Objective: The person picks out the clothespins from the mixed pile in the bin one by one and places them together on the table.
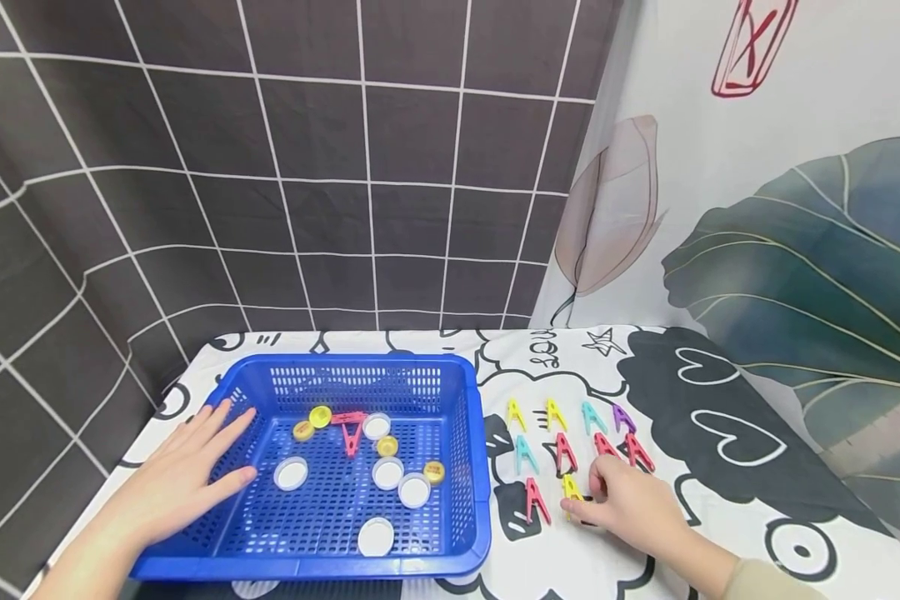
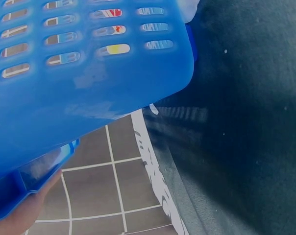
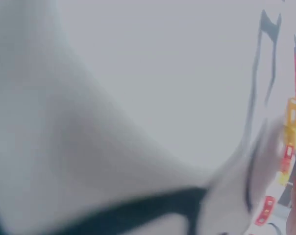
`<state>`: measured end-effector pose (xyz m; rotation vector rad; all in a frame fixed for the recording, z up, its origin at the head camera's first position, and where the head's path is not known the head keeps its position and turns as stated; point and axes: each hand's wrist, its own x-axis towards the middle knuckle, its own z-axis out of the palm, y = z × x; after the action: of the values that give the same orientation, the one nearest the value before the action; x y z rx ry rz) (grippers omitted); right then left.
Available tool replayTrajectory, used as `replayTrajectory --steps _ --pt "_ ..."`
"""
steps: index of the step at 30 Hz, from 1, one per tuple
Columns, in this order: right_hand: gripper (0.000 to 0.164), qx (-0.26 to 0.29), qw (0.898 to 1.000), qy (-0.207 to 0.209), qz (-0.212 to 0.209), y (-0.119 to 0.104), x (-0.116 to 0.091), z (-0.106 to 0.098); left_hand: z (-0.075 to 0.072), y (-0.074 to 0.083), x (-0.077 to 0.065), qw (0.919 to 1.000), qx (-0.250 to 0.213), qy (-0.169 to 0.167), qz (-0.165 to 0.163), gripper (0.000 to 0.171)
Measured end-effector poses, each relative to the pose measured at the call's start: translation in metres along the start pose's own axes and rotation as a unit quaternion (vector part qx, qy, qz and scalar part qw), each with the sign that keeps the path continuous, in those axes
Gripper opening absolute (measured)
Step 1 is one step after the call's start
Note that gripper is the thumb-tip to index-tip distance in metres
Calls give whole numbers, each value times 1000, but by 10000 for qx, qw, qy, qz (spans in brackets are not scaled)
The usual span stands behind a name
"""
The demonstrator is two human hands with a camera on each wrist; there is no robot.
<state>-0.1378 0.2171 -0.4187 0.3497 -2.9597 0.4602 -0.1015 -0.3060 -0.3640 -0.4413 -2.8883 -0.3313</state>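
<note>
My left hand (image 1: 187, 471) lies over the left rim of the blue plastic basket (image 1: 307, 569), fingers spread and straight. In the left wrist view, the basket's perforated wall (image 2: 89, 83) fills the upper left. On the patterned cloth right of the basket, my right hand (image 1: 633, 504) pinches a yellow clothespin (image 1: 571, 485) between thumb and curled index finger; the thumb covers part of it. Around it lie a red clothespin (image 1: 536, 502), another red one (image 1: 566, 454) and a light-blue one (image 1: 525, 455). The right wrist view shows mostly cloth, with a yellow clothespin (image 3: 292, 120) at its edge.
Inside the basket are several white caps (image 1: 376, 537), several yellow caps (image 1: 320, 417) and red clothespins (image 1: 351, 437). Further back on the cloth are yellow (image 1: 555, 414), light-blue (image 1: 592, 417) and purple clothespins (image 1: 624, 418). A dark tiled-pattern curtain (image 1: 412, 217) hangs behind.
</note>
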Motion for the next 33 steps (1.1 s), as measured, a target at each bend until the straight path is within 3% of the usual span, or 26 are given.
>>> replayTrajectory --steps 9,19,33 --pt "43 327 9988 89 -363 -27 32 -26 1 -1 -1 10000 5 33 22 69" --pt "41 414 9949 103 -915 -54 60 -38 2 0 0 9998 58 137 128 69" --pt "47 621 9872 -404 -1410 -93 84 -50 2 1 -1 9995 107 210 190 70"
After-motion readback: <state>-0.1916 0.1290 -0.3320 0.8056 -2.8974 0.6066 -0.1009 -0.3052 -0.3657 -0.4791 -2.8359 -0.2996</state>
